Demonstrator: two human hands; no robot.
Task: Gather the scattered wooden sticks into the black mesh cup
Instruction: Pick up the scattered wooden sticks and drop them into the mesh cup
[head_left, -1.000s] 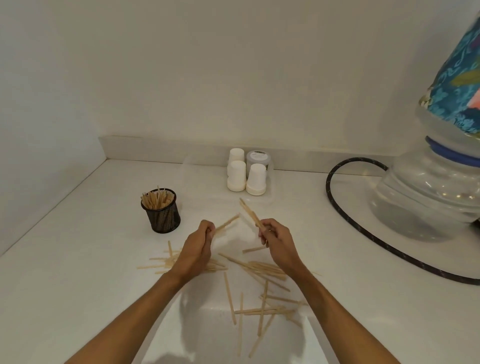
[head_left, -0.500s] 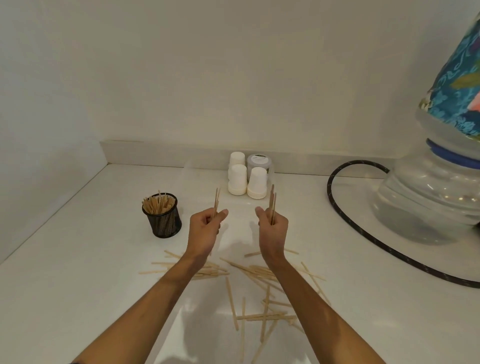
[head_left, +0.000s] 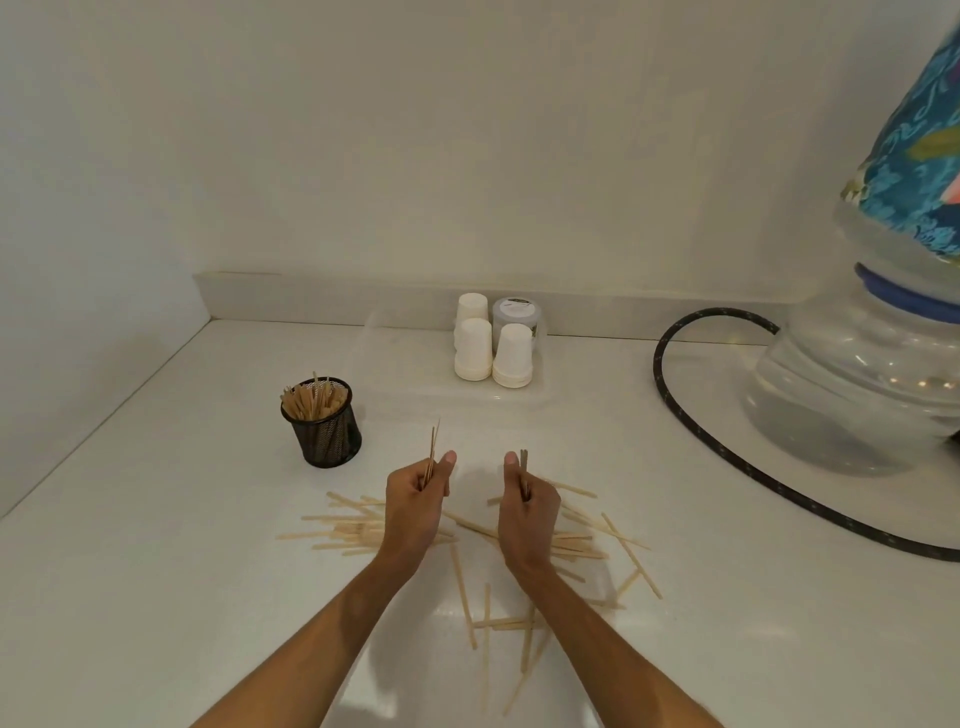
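The black mesh cup (head_left: 327, 435) stands left of centre on the white counter, upright and filled with several wooden sticks. To its right, my left hand (head_left: 415, 506) is shut on a few sticks (head_left: 432, 446) held upright. My right hand (head_left: 527, 512) grips a short bundle of sticks (head_left: 524, 464), also upright. Both hands hover above the counter, a little apart from each other. Several loose wooden sticks (head_left: 571, 545) lie scattered flat under and around my wrists, some (head_left: 343, 530) to the left and some (head_left: 488, 623) nearer to me.
Three stacks of white paper cups (head_left: 493, 348) and a lidded tub stand at the back wall. A black hose (head_left: 691, 431) curves across the right side to a large clear water bottle (head_left: 872, 384). A wall closes the left side.
Both hands rose off the pile with sticks and turned them upright; since half a second ago they have sunk slightly and the right bundle shows less above the fist.
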